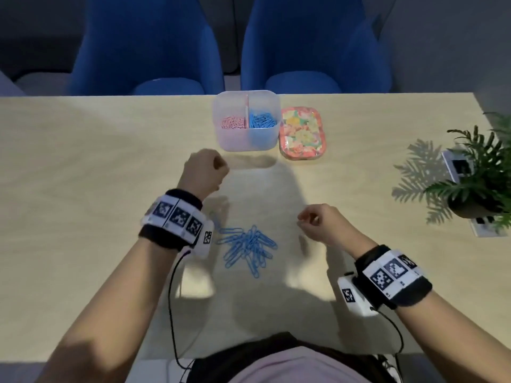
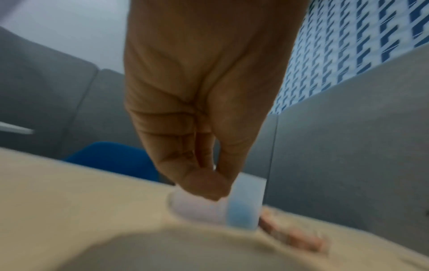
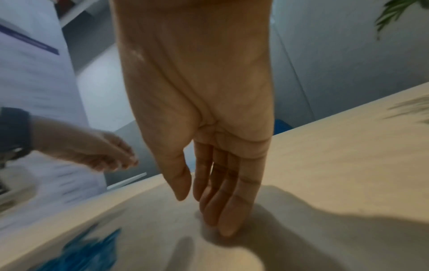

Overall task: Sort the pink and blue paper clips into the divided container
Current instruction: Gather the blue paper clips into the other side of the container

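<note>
A loose pile of blue paper clips (image 1: 246, 247) lies on the table between my forearms and shows as a blue blur (image 3: 92, 251) in the right wrist view. The translucent divided container (image 1: 246, 139) stands at the far edge, with pink clips (image 1: 233, 123) in its left half and blue clips (image 1: 262, 120) in its right. My left hand (image 1: 221, 172) hovers just short of the container (image 2: 243, 201), thumb pressed to curled fingertips (image 2: 209, 183); no clip shows between them. My right hand (image 1: 304, 221) hangs right of the pile, its straight fingers (image 3: 223, 220) pointing down at the tabletop.
A floral tin (image 1: 302, 134) sits against the container's right side. A potted plant (image 1: 481, 183) stands at the table's right edge beside white marker cards (image 1: 456, 164). Two blue chairs (image 1: 143, 51) stand behind the far edge.
</note>
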Demonstrator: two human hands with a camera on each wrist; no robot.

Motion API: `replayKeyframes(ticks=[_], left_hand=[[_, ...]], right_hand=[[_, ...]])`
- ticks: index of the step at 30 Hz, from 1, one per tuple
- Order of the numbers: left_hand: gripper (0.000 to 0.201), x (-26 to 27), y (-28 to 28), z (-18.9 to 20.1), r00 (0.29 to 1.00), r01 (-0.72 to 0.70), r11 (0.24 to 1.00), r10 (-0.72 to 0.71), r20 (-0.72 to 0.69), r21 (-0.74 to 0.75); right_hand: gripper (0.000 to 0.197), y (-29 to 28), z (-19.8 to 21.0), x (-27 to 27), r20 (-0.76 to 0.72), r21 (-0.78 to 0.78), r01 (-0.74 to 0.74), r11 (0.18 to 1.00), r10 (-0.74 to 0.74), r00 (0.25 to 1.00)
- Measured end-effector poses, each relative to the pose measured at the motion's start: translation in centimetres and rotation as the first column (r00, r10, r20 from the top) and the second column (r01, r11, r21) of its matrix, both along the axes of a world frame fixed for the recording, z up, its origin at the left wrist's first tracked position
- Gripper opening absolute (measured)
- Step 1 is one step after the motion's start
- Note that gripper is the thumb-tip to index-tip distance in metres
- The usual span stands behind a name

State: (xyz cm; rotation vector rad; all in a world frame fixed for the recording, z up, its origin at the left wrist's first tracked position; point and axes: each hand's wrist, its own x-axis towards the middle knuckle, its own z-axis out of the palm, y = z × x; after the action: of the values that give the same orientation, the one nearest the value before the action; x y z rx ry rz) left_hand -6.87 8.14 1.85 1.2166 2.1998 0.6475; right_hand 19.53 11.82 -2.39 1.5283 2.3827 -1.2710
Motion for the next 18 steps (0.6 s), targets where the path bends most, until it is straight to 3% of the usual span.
replayKeyframes(ticks=[4,8,11,13,15,18], left_hand=[[0.018,-0.4,-7.4,-4.3,0.996,-0.013,0.980,-0.005,-0.090,-0.196],[0.019,1.9,-9.0,-5.6,0.992,0.101,0.990,-0.108,-0.070,-0.099],[0.016,4.2,-8.9,-5.5,0.962,0.273,0.957,-0.275,-0.008,-0.095],[0.017,4.6,-9.2,-4.9,0.950,0.310,0.947,-0.311,-0.007,-0.086],[0.028,3.8,-9.9,-4.4,0.957,0.291,0.953,-0.290,0.024,-0.082],[0.068,2.4,-11.4,-4.2,0.929,0.367,0.908,-0.368,0.035,-0.205]], right_hand=[[0.036,-2.7,-0.4,-1.5,0.008,0.011,-0.173,0.985,0.173,0.985],[0.061,-5.4,-0.8,-4.6,0.062,0.100,-0.344,0.934,0.339,0.939],[0.058,-6.3,-0.9,-6.2,0.069,0.138,-0.405,0.904,0.399,0.914],[0.059,-6.0,-0.6,-6.0,0.052,0.131,-0.391,0.911,0.388,0.920],[0.066,-5.4,-0.1,-4.9,0.050,0.126,-0.342,0.931,0.339,0.940],[0.074,-5.2,0.0,-3.2,0.082,0.109,-0.294,0.950,0.286,0.955]])
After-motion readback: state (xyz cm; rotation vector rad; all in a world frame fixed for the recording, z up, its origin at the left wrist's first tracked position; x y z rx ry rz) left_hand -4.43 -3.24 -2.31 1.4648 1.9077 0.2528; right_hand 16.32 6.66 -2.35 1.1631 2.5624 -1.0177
